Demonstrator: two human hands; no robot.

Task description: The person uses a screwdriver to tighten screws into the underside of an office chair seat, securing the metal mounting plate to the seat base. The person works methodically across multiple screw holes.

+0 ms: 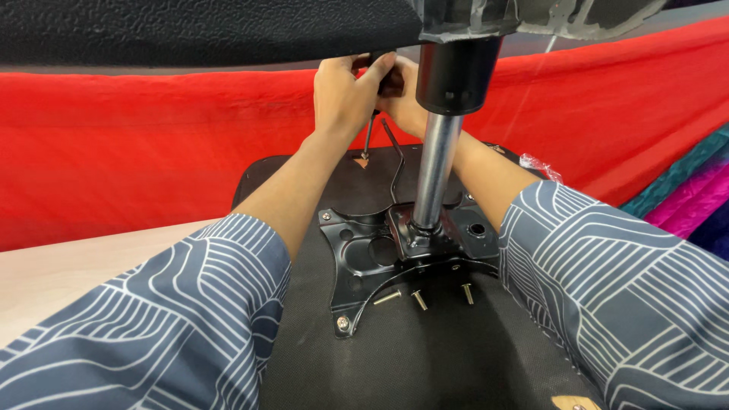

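Head view: at upper centre of the frame, the left hand (pixel 345 95) is closing around a screwdriver (pixel 368 137) handle; the right hand (pixel 402 99) is curling beside it, grip unclear. Thin, stiff, probably light tool; best held by the handle above the seat underside (pixel 304 182).

Two bare forearms reach forward and upward from the bottom of the view, both in loose short sleeves of grey-blue cloth with white line patterns; the left arm passes to the left of the metal column (pixel 438 171), the right arm to its right, partly hidden behind it. The left hand (pixel 345 95) is raised near the top of the column, back of the hand toward the viewer, fingers curled closed around a thin tool handle, thumb pointing up; the right hand (pixel 402 99) sits just beside it, touching it, fingers bent, mostly hidden by the left hand and the column.
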